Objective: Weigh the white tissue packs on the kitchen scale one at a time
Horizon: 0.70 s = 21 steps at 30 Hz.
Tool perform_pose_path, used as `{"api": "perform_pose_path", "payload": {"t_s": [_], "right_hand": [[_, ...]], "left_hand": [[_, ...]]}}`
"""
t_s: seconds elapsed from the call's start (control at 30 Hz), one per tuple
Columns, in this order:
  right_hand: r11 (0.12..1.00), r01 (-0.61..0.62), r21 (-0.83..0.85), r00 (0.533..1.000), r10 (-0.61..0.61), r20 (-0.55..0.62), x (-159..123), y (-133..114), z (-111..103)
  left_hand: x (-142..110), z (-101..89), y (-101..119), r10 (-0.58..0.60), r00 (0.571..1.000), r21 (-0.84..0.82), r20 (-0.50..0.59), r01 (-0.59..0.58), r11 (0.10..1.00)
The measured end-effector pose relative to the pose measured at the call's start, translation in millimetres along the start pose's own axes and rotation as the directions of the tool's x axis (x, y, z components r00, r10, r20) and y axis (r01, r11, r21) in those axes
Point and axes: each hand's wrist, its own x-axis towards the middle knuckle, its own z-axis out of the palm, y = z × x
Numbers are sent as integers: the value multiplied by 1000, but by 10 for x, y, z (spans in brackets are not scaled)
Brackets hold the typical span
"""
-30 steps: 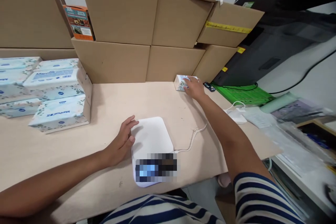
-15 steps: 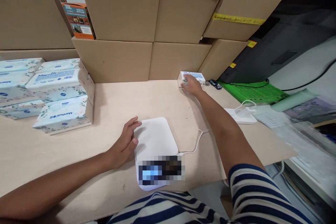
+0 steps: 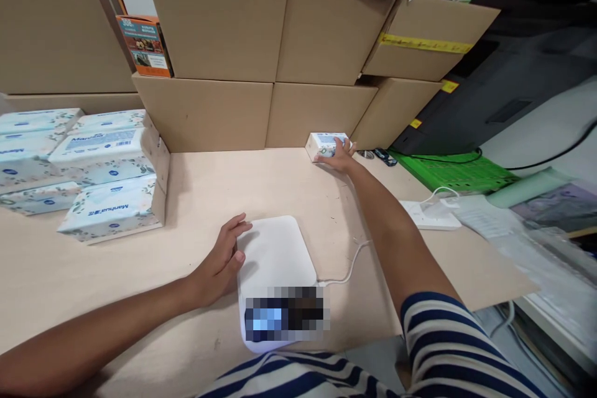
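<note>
A white flat scale with a blurred display lies near the front edge of the beige table. My left hand rests against the scale's left side, fingers loosely stretched, holding nothing. My right arm reaches to the back of the table, where my right hand grips a small white tissue pack that stands against the cardboard boxes.
Stacked cardboard boxes wall off the back. An open carton of tissue packs lies at the left. A white cable runs from the scale toward a white adapter. A green mat and a dark machine sit at the right.
My right hand has settled its fingers around the small tissue pack, which has shifted slightly left. My left hand stays at the scale's side. The view has tilted a little.
</note>
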Motion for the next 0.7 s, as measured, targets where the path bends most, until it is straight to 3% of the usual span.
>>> {"api": "perform_pose_path", "payload": {"t_s": [0.3, 0.5, 0.7], "right_hand": [[954, 250, 167, 968, -246, -40, -168, -46, -47], [997, 49, -57, 996, -45, 78, -7, -42, -44], [954, 44, -297, 983, 12, 185, 83, -8, -93]], "left_hand": [[0, 3, 10, -1, 1000, 6, 3, 1, 1000], [-5, 8, 7, 4, 1000, 18, 18, -4, 1000], [18, 35, -105, 69, 997, 34, 41, -71, 997]]}}
